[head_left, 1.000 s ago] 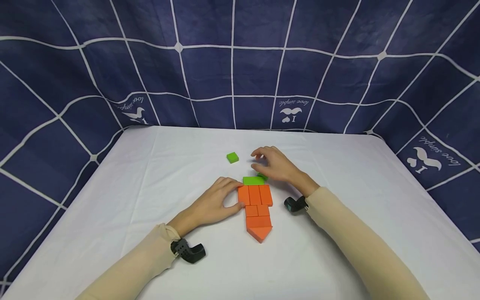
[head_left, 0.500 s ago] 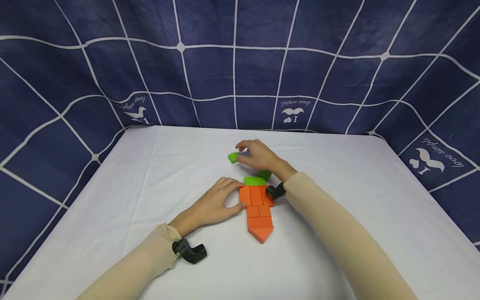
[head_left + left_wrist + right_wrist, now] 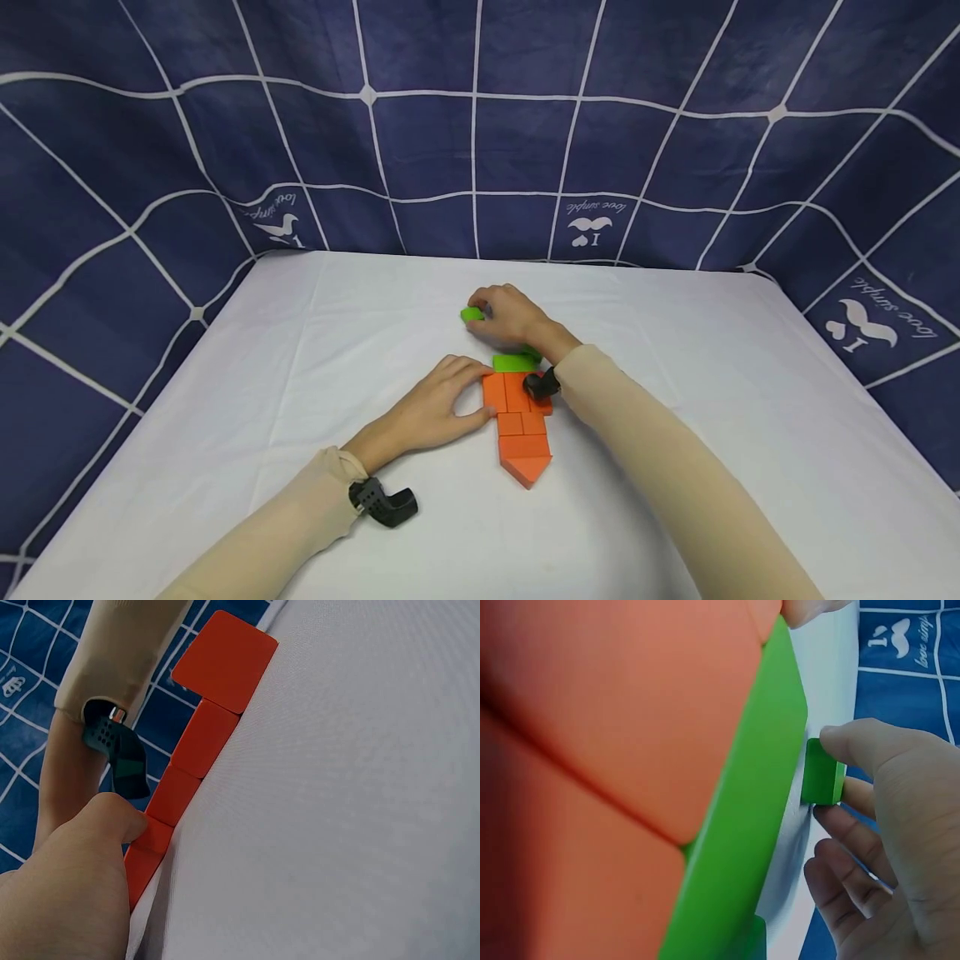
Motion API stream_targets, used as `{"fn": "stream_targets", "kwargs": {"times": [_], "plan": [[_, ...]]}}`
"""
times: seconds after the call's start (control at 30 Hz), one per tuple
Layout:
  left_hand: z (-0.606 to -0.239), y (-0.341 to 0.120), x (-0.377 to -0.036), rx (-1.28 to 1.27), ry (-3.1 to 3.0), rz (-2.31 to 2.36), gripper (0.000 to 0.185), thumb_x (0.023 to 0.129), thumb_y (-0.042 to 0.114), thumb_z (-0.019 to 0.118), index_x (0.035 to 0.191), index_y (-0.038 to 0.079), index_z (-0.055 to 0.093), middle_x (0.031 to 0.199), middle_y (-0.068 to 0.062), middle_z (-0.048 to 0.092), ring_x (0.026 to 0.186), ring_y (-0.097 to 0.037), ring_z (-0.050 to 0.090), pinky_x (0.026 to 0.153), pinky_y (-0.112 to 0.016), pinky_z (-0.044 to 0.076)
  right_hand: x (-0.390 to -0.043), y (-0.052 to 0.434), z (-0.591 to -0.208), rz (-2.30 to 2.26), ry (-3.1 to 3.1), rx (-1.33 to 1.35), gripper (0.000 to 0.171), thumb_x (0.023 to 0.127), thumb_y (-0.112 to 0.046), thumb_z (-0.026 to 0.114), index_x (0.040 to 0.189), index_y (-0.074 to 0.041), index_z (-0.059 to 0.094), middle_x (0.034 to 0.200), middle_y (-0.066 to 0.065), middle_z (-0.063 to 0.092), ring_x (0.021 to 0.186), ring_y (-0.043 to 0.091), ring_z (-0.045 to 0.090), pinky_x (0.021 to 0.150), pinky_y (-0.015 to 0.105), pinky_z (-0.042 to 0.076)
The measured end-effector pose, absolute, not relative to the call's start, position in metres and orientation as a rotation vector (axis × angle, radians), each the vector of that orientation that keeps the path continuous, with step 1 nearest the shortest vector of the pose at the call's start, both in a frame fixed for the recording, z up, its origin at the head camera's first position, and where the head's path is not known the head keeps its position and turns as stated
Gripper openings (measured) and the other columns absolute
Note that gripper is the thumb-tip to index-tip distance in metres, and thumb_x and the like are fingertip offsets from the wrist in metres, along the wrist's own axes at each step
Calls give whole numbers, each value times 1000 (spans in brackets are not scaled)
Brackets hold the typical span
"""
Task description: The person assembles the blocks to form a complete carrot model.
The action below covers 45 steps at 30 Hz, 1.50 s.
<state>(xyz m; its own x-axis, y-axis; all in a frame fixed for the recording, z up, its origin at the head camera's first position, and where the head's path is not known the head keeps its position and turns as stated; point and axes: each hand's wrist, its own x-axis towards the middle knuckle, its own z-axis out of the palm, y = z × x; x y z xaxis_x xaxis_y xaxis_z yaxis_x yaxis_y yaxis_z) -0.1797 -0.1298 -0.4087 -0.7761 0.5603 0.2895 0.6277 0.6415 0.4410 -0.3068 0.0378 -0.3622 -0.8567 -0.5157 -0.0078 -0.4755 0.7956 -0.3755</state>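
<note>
Orange blocks point(image 3: 523, 423) lie fitted together in a flat shape on the white cloth, with a pointed piece point(image 3: 527, 471) at the near end. A green block point(image 3: 513, 363) runs along their far edge. My left hand point(image 3: 423, 412) rests beside the shape, its thumb and index fingertips touching the left side, fingers relaxed. Beyond the shape, my right hand point(image 3: 510, 317) pinches a small green block point(image 3: 471, 315) between thumb and fingers; the right wrist view shows the thumb at this block's edge point(image 3: 821, 774). Another green piece point(image 3: 533, 353) is mostly hidden under the right wrist.
A white cloth point(image 3: 360, 333) covers the table. A dark blue curtain point(image 3: 420, 142) with white grid lines stands behind it and at both sides. Black wrist cameras point(image 3: 384, 502) stick out from both wrists, the right one overlapping the orange blocks in the head view.
My right hand has moved left and away, from above the partly hidden green piece to the small far green block, and closed its fingers on it. The left hand has stayed at the orange blocks.
</note>
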Motion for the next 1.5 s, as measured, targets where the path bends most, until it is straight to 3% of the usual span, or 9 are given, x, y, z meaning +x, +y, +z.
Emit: {"fn": "stream_targets", "kwargs": {"times": [0.2,1.27,1.5], "plan": [[-407,-130,-179,-993,-2737,-801,52,87,47,63,130,19,56,125,8,55,119,-7,43,105,-30,40,-302,39,-358,-584,2873,-805,38,87,-36,67,119,-16,65,114,2,66,109,20,54,103,35,43],[-408,-130,-178,-990,-2739,-814,53,88,46,63,131,17,55,127,8,53,119,-7,42,105,-31,42,-264,70,-360,-564,2757,-1019,35,84,-34,70,113,-15,68,104,-3,68,98,16,56,91,32,47],[-409,-130,-179,-988,-2742,-804,54,88,47,63,132,18,55,128,8,52,121,-7,42,106,-31,41,-261,75,-359,-595,2769,-1015,40,86,-34,68,121,-14,64,109,0,68,100,18,56,90,33,47]]}}
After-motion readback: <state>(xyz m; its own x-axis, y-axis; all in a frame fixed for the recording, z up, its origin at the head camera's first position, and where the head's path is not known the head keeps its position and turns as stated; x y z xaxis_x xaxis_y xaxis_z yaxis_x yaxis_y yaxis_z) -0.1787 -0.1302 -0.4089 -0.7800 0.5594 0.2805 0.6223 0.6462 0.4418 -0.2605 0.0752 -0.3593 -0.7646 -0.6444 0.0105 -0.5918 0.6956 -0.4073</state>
